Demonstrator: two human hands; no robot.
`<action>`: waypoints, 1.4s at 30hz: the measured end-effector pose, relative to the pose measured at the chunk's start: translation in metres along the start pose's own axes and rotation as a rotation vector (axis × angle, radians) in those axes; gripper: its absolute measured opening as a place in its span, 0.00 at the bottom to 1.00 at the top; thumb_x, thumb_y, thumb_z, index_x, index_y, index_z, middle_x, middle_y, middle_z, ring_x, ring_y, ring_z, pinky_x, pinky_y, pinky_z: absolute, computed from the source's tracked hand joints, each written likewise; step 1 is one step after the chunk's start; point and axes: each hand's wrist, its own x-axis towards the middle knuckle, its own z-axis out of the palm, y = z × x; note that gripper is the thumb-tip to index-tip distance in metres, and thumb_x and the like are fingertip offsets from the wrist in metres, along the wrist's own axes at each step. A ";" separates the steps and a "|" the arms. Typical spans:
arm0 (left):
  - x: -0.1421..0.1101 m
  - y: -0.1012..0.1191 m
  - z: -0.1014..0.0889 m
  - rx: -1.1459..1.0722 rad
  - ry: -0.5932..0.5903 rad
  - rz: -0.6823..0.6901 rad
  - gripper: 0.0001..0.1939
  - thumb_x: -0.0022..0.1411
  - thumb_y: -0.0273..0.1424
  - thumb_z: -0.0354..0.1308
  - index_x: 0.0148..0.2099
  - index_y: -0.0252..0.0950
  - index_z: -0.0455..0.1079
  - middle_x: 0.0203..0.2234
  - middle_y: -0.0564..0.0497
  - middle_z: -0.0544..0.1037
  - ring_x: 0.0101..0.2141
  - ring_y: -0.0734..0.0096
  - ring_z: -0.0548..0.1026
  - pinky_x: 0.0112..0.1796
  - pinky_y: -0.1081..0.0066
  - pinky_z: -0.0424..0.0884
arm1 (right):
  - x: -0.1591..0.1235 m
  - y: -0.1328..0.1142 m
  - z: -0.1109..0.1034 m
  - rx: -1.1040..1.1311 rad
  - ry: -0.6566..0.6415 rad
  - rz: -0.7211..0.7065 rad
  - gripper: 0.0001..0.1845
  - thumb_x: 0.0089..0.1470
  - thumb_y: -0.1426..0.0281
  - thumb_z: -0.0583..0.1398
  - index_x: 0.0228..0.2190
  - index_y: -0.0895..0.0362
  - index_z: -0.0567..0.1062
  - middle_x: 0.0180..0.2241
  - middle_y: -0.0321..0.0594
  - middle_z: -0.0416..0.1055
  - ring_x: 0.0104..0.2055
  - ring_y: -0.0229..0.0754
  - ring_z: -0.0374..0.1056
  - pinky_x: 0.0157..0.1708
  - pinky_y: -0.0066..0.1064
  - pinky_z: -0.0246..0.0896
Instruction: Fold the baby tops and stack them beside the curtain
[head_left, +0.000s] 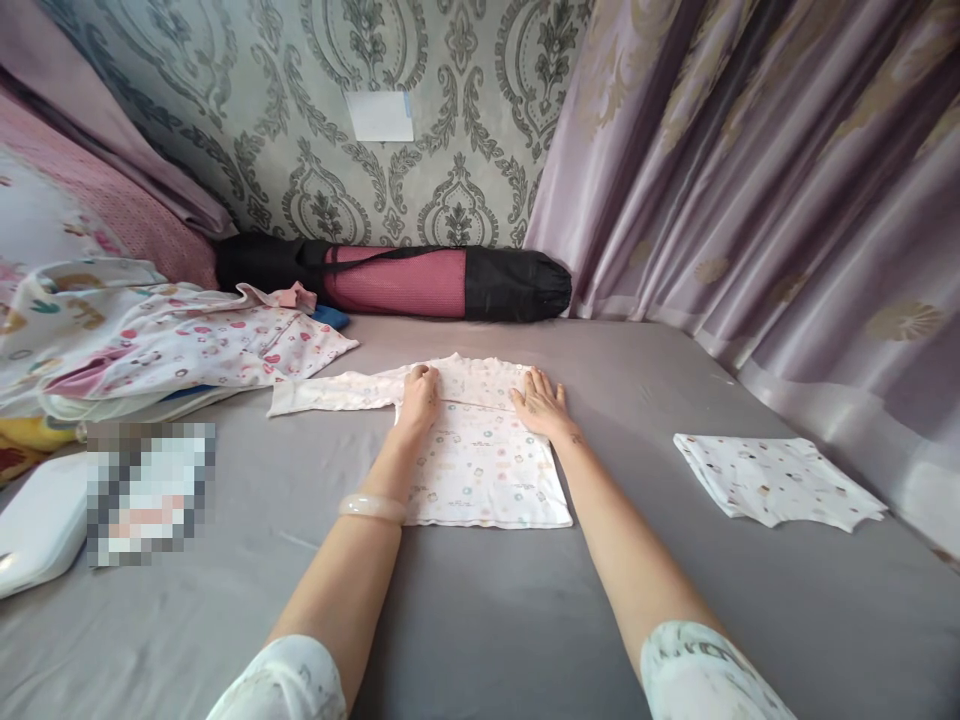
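Nearest: both forearms reach in from pale printed sleeves (701,665), cream bangle (373,508) on the left one. Left hand (420,397): fingers curled in, down on the shirt at its left shoulder, by the sleeve base; can't tell if fabric is pinched. Right hand (541,402): open, palm down, fingers slightly spread over the right shoulder edge. Hands apart, shirt chest between them.

White long-sleeved cotton shirt with small pastel prints (487,470): centred on the grey bed sheet (480,610), body laid flat, hem toward the person, neckline away. Left sleeve straight out sideways; a fold line crosses the chest. Right sleeve's full run can't be made out.

Left side: white glossy rounded object (49,515), pixelated patch beside it, then a loose heap of printed clothes (187,335). Right side: folded white printed cloth (776,480), well apart from the shirt. Far end: black-and-pink cylindrical bag (397,281) lying along the grey patterned wall (457,130), mauve curtain (660,150) at right.
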 end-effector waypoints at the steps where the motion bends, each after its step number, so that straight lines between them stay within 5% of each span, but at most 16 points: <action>1: -0.001 0.004 -0.003 0.031 0.023 -0.008 0.20 0.60 0.22 0.46 0.51 0.32 0.70 0.55 0.37 0.68 0.52 0.55 0.68 0.52 0.57 0.65 | -0.001 -0.002 -0.003 -0.023 0.011 -0.005 0.37 0.65 0.55 0.35 0.67 0.64 0.44 0.70 0.45 0.31 0.71 0.47 0.28 0.66 0.52 0.24; 6: -0.009 0.032 -0.011 0.127 -0.030 0.146 0.23 0.69 0.32 0.41 0.62 0.34 0.62 0.63 0.40 0.61 0.63 0.53 0.56 0.60 0.53 0.53 | -0.005 -0.017 -0.012 -0.092 0.154 -0.123 0.37 0.66 0.56 0.36 0.66 0.67 0.48 0.69 0.49 0.36 0.71 0.47 0.29 0.66 0.46 0.22; 11: -0.017 0.043 -0.004 0.193 -0.316 0.139 0.28 0.71 0.41 0.36 0.68 0.36 0.54 0.67 0.42 0.54 0.67 0.49 0.46 0.63 0.47 0.43 | -0.006 -0.024 -0.003 -0.060 0.120 -0.185 0.32 0.66 0.55 0.37 0.66 0.51 0.51 0.69 0.43 0.38 0.70 0.51 0.33 0.66 0.50 0.27; 14: -0.018 0.038 0.000 0.192 -0.387 0.093 0.29 0.71 0.44 0.34 0.69 0.40 0.51 0.68 0.44 0.51 0.67 0.49 0.44 0.62 0.45 0.42 | -0.003 -0.021 0.002 -0.041 0.066 -0.171 0.30 0.66 0.54 0.37 0.66 0.45 0.51 0.70 0.40 0.37 0.70 0.53 0.33 0.65 0.51 0.29; 20: -0.015 0.037 0.000 0.162 -0.350 0.082 0.28 0.70 0.43 0.37 0.68 0.39 0.55 0.67 0.43 0.53 0.67 0.49 0.46 0.62 0.44 0.43 | -0.002 -0.027 -0.006 -0.034 -0.001 -0.142 0.31 0.66 0.55 0.38 0.66 0.47 0.50 0.70 0.41 0.36 0.70 0.55 0.32 0.65 0.55 0.24; 25: -0.015 0.043 -0.004 0.176 -0.178 0.050 0.25 0.70 0.35 0.39 0.65 0.38 0.58 0.65 0.41 0.57 0.66 0.53 0.50 0.62 0.44 0.41 | -0.009 -0.061 -0.010 -0.008 0.122 -0.263 0.31 0.66 0.59 0.39 0.66 0.55 0.51 0.69 0.44 0.37 0.70 0.49 0.33 0.66 0.49 0.21; 32: -0.017 0.039 -0.005 0.152 -0.297 0.022 0.25 0.69 0.33 0.38 0.66 0.37 0.57 0.65 0.41 0.57 0.66 0.51 0.50 0.61 0.41 0.45 | -0.008 -0.078 0.014 0.052 0.090 -0.325 0.31 0.66 0.61 0.38 0.66 0.55 0.51 0.69 0.42 0.39 0.70 0.45 0.33 0.66 0.47 0.26; 36: -0.017 0.038 -0.005 0.156 -0.286 0.024 0.25 0.70 0.33 0.37 0.65 0.35 0.57 0.65 0.40 0.57 0.66 0.51 0.50 0.61 0.41 0.44 | -0.005 -0.074 0.010 0.091 0.054 -0.350 0.31 0.66 0.61 0.37 0.66 0.55 0.51 0.69 0.42 0.39 0.70 0.45 0.32 0.66 0.47 0.26; 42: -0.016 0.036 -0.002 0.193 -0.149 0.007 0.27 0.70 0.41 0.37 0.65 0.35 0.58 0.66 0.39 0.55 0.66 0.51 0.48 0.62 0.44 0.41 | 0.004 -0.053 -0.001 0.072 0.184 -0.071 0.35 0.66 0.60 0.37 0.66 0.67 0.45 0.69 0.50 0.35 0.71 0.47 0.29 0.66 0.42 0.25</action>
